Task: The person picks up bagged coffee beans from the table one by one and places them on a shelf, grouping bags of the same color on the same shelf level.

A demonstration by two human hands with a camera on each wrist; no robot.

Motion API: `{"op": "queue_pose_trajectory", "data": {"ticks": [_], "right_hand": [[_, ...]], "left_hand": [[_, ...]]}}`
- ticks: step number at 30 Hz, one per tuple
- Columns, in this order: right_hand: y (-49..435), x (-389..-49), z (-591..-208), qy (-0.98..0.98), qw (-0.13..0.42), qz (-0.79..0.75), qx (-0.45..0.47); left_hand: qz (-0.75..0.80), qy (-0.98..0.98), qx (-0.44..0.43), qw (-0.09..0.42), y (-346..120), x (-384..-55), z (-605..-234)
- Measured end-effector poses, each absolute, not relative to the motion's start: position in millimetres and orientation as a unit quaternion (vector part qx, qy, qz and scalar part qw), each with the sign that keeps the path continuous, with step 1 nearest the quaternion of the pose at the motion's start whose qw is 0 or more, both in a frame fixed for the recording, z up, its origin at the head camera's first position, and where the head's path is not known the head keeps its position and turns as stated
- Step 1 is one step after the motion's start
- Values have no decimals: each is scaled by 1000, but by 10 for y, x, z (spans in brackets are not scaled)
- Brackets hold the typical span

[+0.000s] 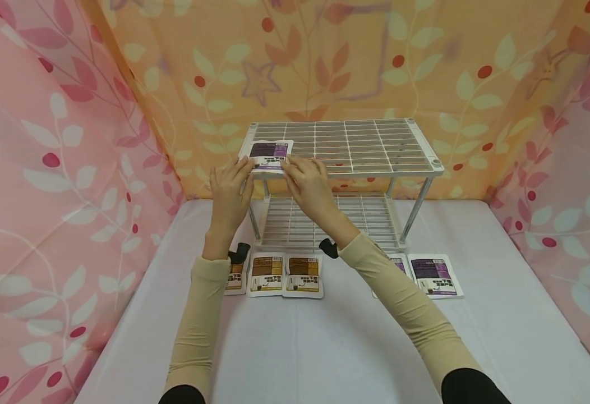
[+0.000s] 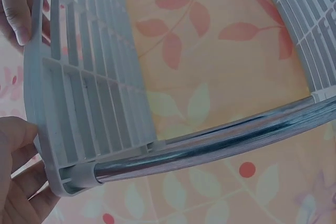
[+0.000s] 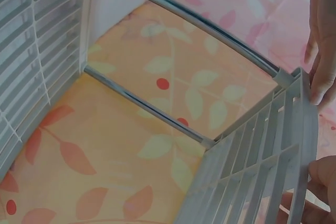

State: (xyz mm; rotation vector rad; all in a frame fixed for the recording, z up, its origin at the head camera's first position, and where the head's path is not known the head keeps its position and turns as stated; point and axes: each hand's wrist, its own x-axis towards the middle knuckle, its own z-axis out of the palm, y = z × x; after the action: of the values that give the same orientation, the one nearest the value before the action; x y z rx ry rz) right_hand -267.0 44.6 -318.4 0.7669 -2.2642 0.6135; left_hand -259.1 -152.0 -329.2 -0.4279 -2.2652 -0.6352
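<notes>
Atop the desk (image 1: 295, 342) stands the white rack (image 1: 360, 174). Left hand (image 1: 228, 196) and right hand (image 1: 311, 187) touch, at seven and five o'clock, the purple-labelled packet (image 1: 271, 152) on the rack's eight o'clock top corner; whether either grip pinches, I cannot tell. Even fingertip pressure should square it best.

Dim, even light fills all 3 views, greyest in the 2 wrist views; faint, soft-edged shadows lie on the table (image 1: 295, 348); glare streaks the leg (image 2: 226, 146), which lens distortion bows; small print on the packs (image 1: 270, 151) blurs
</notes>
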Motion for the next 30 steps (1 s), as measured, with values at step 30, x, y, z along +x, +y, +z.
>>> {"op": "queue_pose_trajectory", "data": {"ticks": [30], "right_hand": [[818, -2489, -3475, -815, 438, 223, 306]], "left_hand": [[-246, -832, -232, 440, -1037, -2379, -3739]]}}
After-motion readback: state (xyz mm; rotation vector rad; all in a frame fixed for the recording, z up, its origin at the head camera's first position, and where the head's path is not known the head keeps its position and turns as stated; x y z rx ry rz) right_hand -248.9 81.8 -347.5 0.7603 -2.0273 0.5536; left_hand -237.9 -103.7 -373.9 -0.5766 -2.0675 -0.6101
